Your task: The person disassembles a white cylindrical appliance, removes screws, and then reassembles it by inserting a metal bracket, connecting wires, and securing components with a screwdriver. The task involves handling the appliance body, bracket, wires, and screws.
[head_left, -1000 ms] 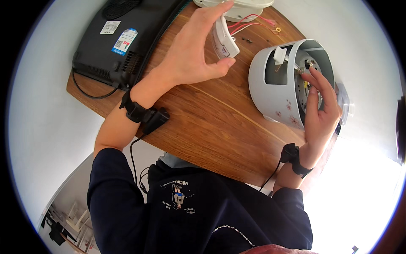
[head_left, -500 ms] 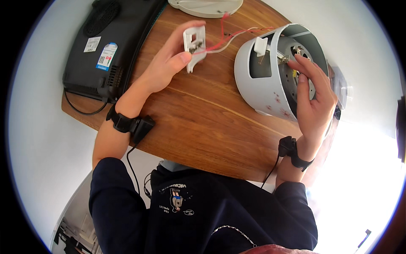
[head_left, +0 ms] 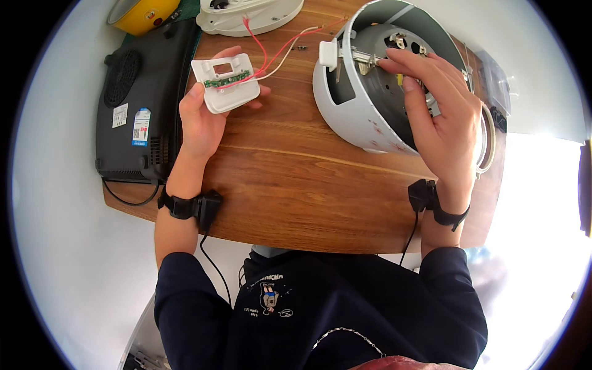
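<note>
My left hand (head_left: 206, 120) grips a white plastic panel (head_left: 237, 98) by its edges. The panel has a rectangular window and a strip of green circuit board, with red and white wires (head_left: 277, 61) running off it. To the right, a pale rice cooker housing (head_left: 361, 126) with a flower print lies tipped, its open underside toward my right hand (head_left: 441, 105). That hand's curled fingers reach inside, fingertips at the metal bracket of a switch lever (head_left: 364, 60). The lever's white knob (head_left: 329, 55) pokes out at the housing's cutout. My palm hides part of the inside.
An upturned black appliance (head_left: 123, 142) with a cord lies at the left, a yellow pot (head_left: 145, 17) behind it. A cream-coloured round cover (head_left: 253, 21) sits at the far edge of the wooden table (head_left: 308, 191). A clear plastic box (head_left: 494, 83) stands at the right.
My left hand has turned the panel so its circuit board faces up, and lowered it. The lever's knob sticks out further from the cutout. The whole view has shifted.
</note>
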